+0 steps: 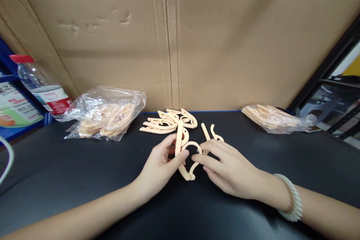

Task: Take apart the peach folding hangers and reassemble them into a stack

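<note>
My left hand (160, 163) is closed round a beige plastic folding hanger (179, 146), thumb in front and fingers behind. The hanger stands roughly upright above the table, its straight arm to the left and a curved, hook-like part arching to the right. At that curved part, my right hand (225, 167) pinches the hanger; some fingertips are hidden behind it. Just beyond my right knuckles, a straight beige piece (206, 131) and a small hooked piece (216, 134) show, their lower ends covered by the hand. I cannot tell whether they are joined.
A pile of beige hanger pieces (161, 124) lies behind my hands. Clear plastic bags of similar pieces rest left (105, 116) and right (270, 118). A red-capped bottle (46, 88) leans at far left. Cardboard (225, 45) walls off the back of the black table (92, 180).
</note>
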{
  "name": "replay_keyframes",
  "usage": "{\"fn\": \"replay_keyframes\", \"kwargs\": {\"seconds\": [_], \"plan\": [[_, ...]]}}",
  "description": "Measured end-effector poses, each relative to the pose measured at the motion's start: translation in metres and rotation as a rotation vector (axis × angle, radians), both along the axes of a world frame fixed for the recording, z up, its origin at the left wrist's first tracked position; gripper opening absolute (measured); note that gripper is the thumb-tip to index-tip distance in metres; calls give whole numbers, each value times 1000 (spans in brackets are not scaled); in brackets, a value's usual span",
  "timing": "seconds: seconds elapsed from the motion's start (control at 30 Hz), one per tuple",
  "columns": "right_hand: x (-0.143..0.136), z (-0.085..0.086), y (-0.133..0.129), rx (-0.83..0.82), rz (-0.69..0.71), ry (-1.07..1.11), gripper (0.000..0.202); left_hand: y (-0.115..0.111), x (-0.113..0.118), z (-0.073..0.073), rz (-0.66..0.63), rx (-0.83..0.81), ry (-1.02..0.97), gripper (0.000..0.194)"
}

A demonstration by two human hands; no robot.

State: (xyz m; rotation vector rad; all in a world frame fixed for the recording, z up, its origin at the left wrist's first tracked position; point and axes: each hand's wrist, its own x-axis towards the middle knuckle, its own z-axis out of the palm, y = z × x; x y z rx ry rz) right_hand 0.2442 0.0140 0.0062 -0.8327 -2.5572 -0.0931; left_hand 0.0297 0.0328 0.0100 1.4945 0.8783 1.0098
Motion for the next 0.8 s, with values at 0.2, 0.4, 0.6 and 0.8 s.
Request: {"fn": "replay_keyframes", "kwargs": {"seconds": [0.2, 0.4, 0.6, 0.8], "plan": [[-2, -3, -2, 37, 27, -34, 24, -1, 0, 1, 98, 40, 46, 28], [-3, -5, -3, 135, 106, -71, 24, -2, -1, 0, 217, 125, 98, 24], [-3, -5, -5, -241, 102, 149, 17, 0, -2, -1, 194, 197, 180, 30], [-5, 5, -7, -592, 40, 550, 24, -1, -5, -2, 114, 335, 300, 29]]}}
